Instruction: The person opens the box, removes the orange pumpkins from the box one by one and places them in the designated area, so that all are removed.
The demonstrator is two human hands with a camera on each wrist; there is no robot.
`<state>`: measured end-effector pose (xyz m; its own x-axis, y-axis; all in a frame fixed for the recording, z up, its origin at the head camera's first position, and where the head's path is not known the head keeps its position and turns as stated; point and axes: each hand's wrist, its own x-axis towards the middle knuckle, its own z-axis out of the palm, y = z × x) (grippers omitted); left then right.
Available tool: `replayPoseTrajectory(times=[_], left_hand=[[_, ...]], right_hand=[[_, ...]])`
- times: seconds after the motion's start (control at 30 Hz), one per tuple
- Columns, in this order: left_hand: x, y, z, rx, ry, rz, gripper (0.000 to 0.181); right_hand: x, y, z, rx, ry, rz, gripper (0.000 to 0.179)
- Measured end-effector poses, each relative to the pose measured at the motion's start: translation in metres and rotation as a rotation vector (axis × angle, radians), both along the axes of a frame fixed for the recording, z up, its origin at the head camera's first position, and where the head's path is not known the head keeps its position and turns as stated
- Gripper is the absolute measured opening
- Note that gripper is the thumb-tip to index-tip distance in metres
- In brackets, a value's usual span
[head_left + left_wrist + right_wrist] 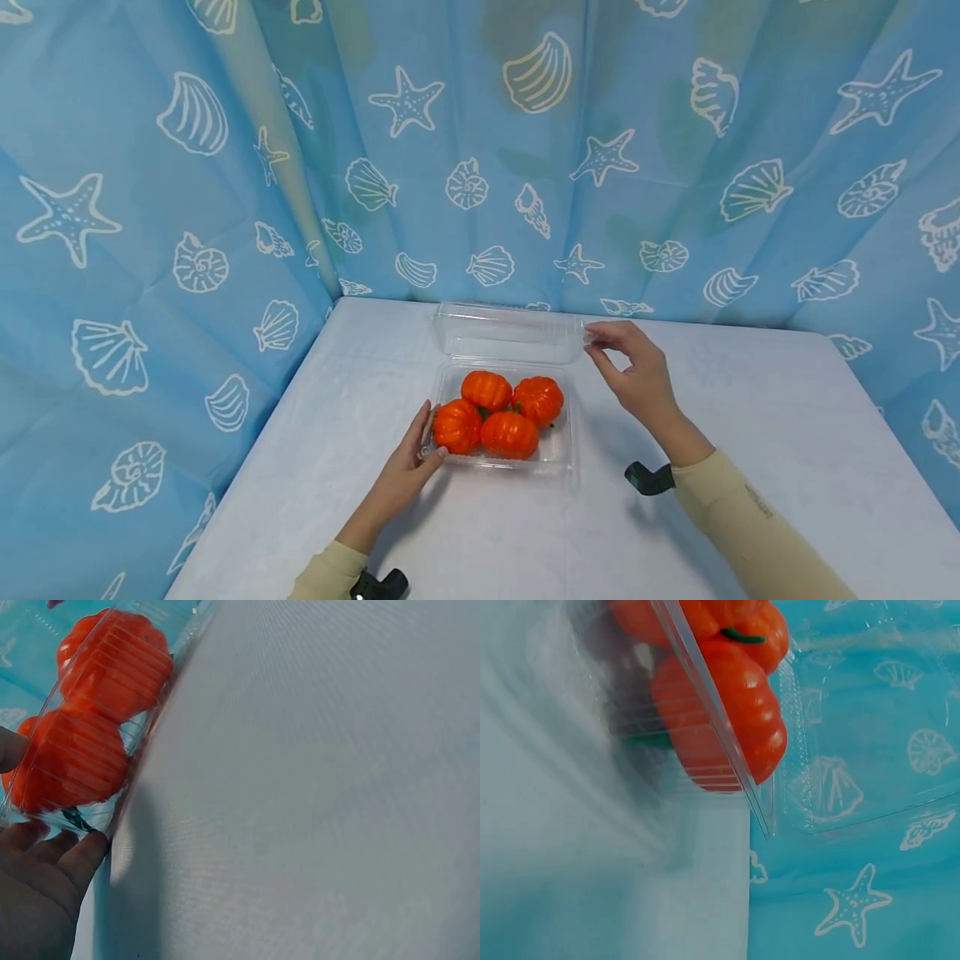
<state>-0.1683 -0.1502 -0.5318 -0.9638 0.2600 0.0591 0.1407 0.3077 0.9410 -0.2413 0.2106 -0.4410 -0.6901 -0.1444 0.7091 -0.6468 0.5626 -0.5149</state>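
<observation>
Several small orange-red pumpkins (510,435) with green stems lie in a clear plastic clamshell box (557,454) on the table. Its hinged clear lid (510,340) stands raised at the far side. With thumb and fingers, my left hand (405,471) holds the box at its left side, the thumb over the near left corner. In the left wrist view the fingers (84,859) touch the wall below the pumpkins (79,761). My right hand (641,375) pinches the lid's right end between thumb and fingertips. The right wrist view shows pumpkins (742,712) and lid (870,780), but not the hand.
A white cloth covers the table (675,542). Behind it and at the left hangs a blue curtain (465,233) with white shells and starfish. Dark wrist devices (648,479) sit by both sleeves.
</observation>
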Motion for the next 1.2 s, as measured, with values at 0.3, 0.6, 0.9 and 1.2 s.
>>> replayPoseTrajectory(times=[0.3,0.6,0.9,1.2], left_hand=[[0.001,0.001,0.0,-0.001,0.003,0.012,0.081],[0.001,0.0,-0.002,0.007,0.022,-0.006,0.08],[0.0,0.003,0.0,-0.031,0.033,-0.002,0.075],[0.004,0.004,0.002,-0.077,0.008,0.011,0.092]], right_hand=[[-0.024,-0.003,-0.002,-0.001,-0.007,-0.042,0.044],[-0.037,-0.006,-0.004,0.002,-0.086,-0.06,0.061],[-0.047,-0.005,-0.011,0.058,-0.197,-0.074,0.083],[-0.057,-0.006,-0.019,0.103,-0.297,-0.096,0.089]])
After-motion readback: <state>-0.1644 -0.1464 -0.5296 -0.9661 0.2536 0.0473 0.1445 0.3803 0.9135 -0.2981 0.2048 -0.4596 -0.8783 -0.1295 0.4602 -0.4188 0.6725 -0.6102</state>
